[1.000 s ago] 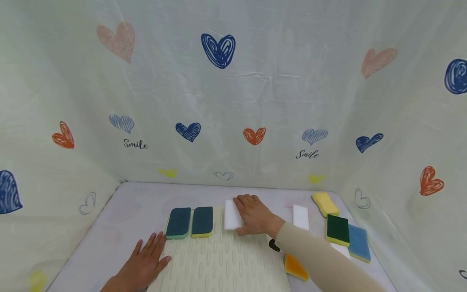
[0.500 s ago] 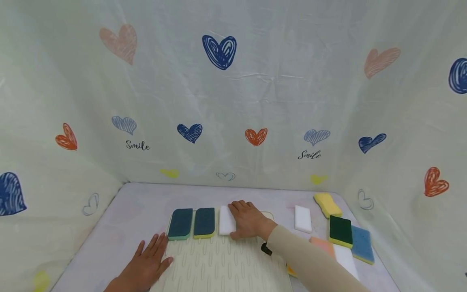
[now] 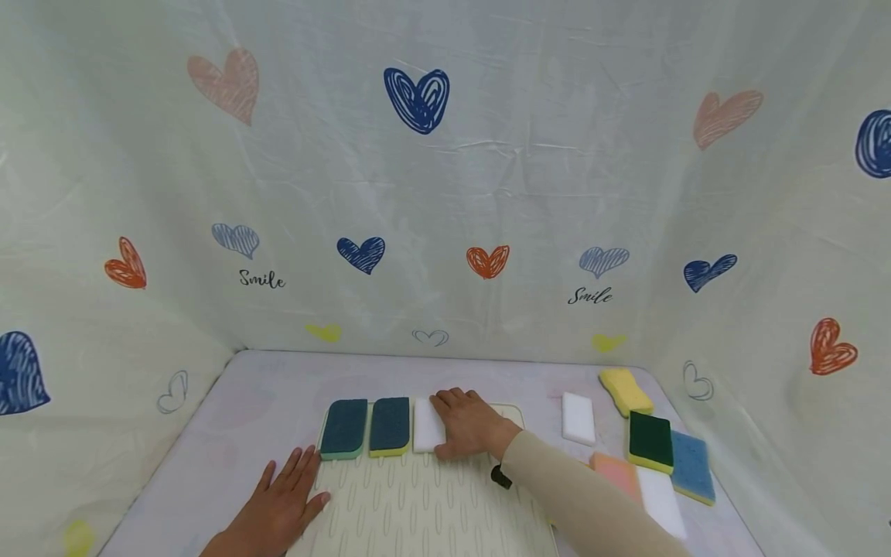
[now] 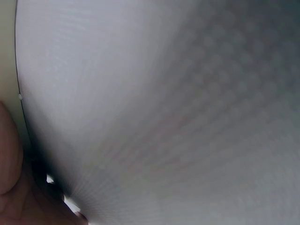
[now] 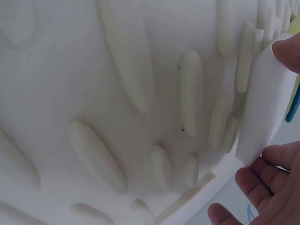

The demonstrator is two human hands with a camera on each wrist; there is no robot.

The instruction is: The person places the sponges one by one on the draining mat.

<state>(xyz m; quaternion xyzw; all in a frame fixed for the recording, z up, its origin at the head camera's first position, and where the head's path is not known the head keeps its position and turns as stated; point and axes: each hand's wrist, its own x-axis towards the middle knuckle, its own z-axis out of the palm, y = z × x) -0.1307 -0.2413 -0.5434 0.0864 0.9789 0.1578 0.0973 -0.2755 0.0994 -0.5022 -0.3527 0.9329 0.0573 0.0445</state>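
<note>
A white sponge [image 3: 427, 427] lies at the back of a cream ridged mat [image 3: 411, 503], right of two dark-topped sponges: one with a green base [image 3: 344, 428] and one with a yellow base [image 3: 390, 425]. My right hand [image 3: 469, 425] grips the white sponge by its ends. In the right wrist view, the thumb [image 5: 288, 52] is at one end of it and the fingers [image 5: 269, 176] are at the other. My left hand [image 3: 278, 499] lies flat with straight fingers along the mat's left edge. The left wrist view is mostly a blurred pale surface.
On the table's right side lie a white sponge [image 3: 578, 418], a yellow wavy sponge [image 3: 625, 391], a dark green and yellow sponge [image 3: 650, 441], a blue sponge [image 3: 692, 466], an orange-pink sponge [image 3: 616, 473] and another white block [image 3: 660, 499]. A heart-printed curtain [image 3: 445, 193] surrounds the table.
My right hand has moved the white sponge left and slightly nearer, close beside the yellow-based sponge. The left hand stays at the mat's edge.
</note>
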